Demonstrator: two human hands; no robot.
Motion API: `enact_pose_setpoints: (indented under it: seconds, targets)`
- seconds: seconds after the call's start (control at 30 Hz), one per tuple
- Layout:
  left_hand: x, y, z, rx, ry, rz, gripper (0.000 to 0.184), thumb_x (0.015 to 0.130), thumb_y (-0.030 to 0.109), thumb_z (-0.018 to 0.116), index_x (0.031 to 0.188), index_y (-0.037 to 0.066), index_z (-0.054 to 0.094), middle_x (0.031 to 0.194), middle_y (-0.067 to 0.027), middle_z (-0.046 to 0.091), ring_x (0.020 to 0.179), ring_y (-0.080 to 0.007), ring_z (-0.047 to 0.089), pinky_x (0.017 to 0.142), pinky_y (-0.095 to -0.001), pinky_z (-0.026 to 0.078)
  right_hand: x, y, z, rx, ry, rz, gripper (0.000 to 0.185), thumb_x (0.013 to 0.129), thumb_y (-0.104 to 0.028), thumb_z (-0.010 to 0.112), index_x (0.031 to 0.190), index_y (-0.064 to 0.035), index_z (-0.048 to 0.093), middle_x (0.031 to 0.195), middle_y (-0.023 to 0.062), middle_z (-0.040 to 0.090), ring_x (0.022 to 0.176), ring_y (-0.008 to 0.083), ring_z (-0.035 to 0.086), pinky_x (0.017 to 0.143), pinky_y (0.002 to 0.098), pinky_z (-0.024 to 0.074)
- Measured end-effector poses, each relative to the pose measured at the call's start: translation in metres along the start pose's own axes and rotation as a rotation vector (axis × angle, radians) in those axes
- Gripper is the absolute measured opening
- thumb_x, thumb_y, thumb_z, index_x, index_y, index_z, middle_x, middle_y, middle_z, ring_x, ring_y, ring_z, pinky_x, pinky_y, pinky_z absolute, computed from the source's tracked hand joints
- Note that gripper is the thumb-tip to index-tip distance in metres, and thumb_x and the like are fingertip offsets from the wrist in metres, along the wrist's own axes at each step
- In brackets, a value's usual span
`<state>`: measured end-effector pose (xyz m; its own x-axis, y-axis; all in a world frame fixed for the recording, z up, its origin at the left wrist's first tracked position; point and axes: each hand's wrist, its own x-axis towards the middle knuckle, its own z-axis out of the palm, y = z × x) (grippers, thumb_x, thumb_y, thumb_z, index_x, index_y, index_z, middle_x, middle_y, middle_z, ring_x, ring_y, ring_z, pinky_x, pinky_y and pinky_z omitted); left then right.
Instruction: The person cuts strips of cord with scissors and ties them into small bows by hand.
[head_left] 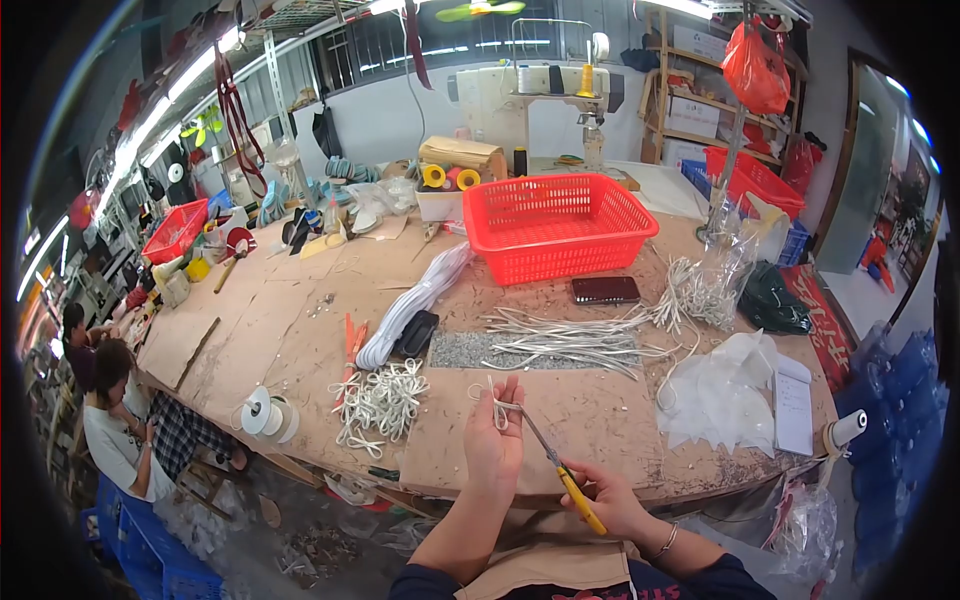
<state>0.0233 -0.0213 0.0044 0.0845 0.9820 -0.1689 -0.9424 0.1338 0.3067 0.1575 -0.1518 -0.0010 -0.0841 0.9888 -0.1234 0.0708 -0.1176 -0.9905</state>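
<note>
My left hand (495, 435) is palm up near the table's front edge, its fingers closed on a small white cord loop (500, 408). In my right hand (612, 502) is a yellow-handled tool (580, 500) with a long thin metal shaft; its exact kind is unclear. The shaft's tip meets the cord at my left fingers. Left of my hands lies a pile of looped white cords (385, 400). Beyond them, loose cut cords (570, 338) are spread over a grey speckled slab (460, 352).
A red plastic basket (560, 255) stands behind the cords, with a dark phone (605, 290) in front. A white cord hank (415, 305) and orange-handled scissors (352, 345) lie to the left. Plastic bags (725, 390) and a notebook (793, 405) lie right. A person (125, 425) sits at far left.
</note>
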Motion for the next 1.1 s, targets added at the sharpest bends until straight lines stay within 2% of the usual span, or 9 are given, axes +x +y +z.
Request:
enact_pose_setpoints:
  seconds: [0.27, 0.3, 0.37, 0.5, 0.6, 0.8, 0.9, 1.0, 1.1]
  targets:
    - [0.014, 0.004, -0.002, 0.166, -0.034, -0.033, 0.023, 0.091, 0.018, 0.043, 0.096, -0.004, 0.049, 0.099, -0.0142, 0.054, 0.100, -0.0313, 0.054, 0.088, -0.0407, 0.046, 0.004, 0.018, -0.003, 0.024, 0.091, -0.135, 0.048, 0.079, -0.004, 0.059, 0.125, -0.0082, 0.044, 0.083, 0.0025, 0.057, 0.067, 0.0076, 0.057, 0.057, 0.0211, 0.0467]
    - [0.024, 0.010, -0.010, 0.162, -0.032, -0.031, 0.023, 0.091, 0.018, 0.043, 0.096, -0.004, 0.049, 0.099, -0.0142, 0.054, 0.100, -0.0313, 0.054, 0.088, -0.0407, 0.046, 0.006, 0.010, -0.015, -0.245, 0.154, -0.159, 0.047, 0.077, -0.005, 0.061, 0.122, -0.0070, 0.047, 0.085, 0.0049, 0.058, 0.069, 0.0097, 0.058, 0.059, 0.0222, 0.0469]
    - [0.046, 0.028, -0.029, 0.403, -0.298, -0.437, 0.036, 0.092, 0.030, 0.038, 0.104, -0.001, 0.050, 0.101, -0.0145, 0.055, 0.101, -0.0336, 0.054, 0.086, -0.0433, 0.047, 0.011, -0.001, -0.041, -0.647, 0.294, -0.262, 0.045, 0.069, -0.011, 0.068, 0.111, -0.0039, 0.055, 0.088, 0.0120, 0.059, 0.074, 0.0191, 0.060, 0.065, 0.0272, 0.0473]
    - [0.049, 0.058, -0.013, 0.652, -0.352, -0.625, 0.051, 0.092, 0.043, 0.031, 0.111, -0.001, 0.048, 0.102, -0.0147, 0.056, 0.100, -0.0341, 0.054, 0.083, -0.0443, 0.047, 0.008, -0.010, -0.057, -1.017, 0.327, -0.189, 0.042, 0.067, -0.014, 0.070, 0.106, -0.0036, 0.058, 0.089, 0.0140, 0.058, 0.077, 0.0274, 0.058, 0.067, 0.0326, 0.0476]
    - [0.054, 0.064, -0.010, 0.758, -0.496, -0.860, 0.058, 0.090, 0.048, 0.028, 0.114, -0.002, 0.047, 0.098, -0.0146, 0.058, 0.094, -0.0324, 0.057, 0.081, -0.0429, 0.048, 0.010, -0.013, -0.056, -1.171, 0.408, -0.440, 0.042, 0.066, -0.017, 0.071, 0.103, -0.0031, 0.058, 0.087, 0.0134, 0.057, 0.078, 0.0323, 0.055, 0.069, 0.0356, 0.0472]
    - [0.042, 0.044, 0.007, 1.186, -0.621, -1.085, 0.060, 0.090, 0.050, 0.027, 0.113, -0.002, 0.048, 0.093, -0.0152, 0.059, 0.085, -0.0283, 0.061, 0.075, -0.0394, 0.051, 0.071, -0.016, -0.028, -0.244, 0.195, -0.293, 0.022, 0.077, -0.011, 0.065, 0.095, 0.0004, 0.060, 0.081, 0.0063, 0.060, 0.070, 0.0099, 0.058, 0.058, 0.0211, 0.0478]
    - [0.035, 0.042, 0.009, 1.229, -0.611, -1.063, 0.056, 0.091, 0.047, 0.029, 0.108, -0.002, 0.050, 0.092, -0.0150, 0.059, 0.082, -0.0264, 0.061, 0.073, -0.0363, 0.052, 0.090, -0.010, -0.018, -0.050, 0.072, -0.174, 0.021, 0.079, -0.015, 0.063, 0.092, 0.0019, 0.061, 0.072, 0.0046, 0.062, 0.062, 0.0097, 0.058, 0.057, 0.0223, 0.0471]
    - [0.035, 0.044, -0.002, 1.075, -0.433, -0.941, 0.040, 0.089, 0.039, 0.044, 0.101, 0.002, 0.053, 0.090, -0.0116, 0.058, 0.076, -0.0218, 0.060, 0.070, -0.0310, 0.052, 0.098, -0.001, -0.016, 0.037, 0.248, -0.144, 0.016, 0.080, -0.012, 0.061, 0.088, 0.0018, 0.061, 0.067, 0.0031, 0.061, 0.059, 0.0090, 0.056, 0.058, 0.0208, 0.0466]
    - [0.024, 0.033, -0.024, 1.002, -0.429, -0.569, 0.013, 0.084, 0.013, 0.055, 0.093, 0.003, 0.056, 0.082, -0.0063, 0.060, 0.070, -0.0138, 0.060, 0.064, -0.0258, 0.051, 0.097, -0.002, -0.018, 0.078, 0.290, -0.193, 0.017, 0.080, -0.012, 0.061, 0.089, 0.0019, 0.060, 0.072, 0.0038, 0.061, 0.062, 0.0093, 0.057, 0.060, 0.0205, 0.0473]
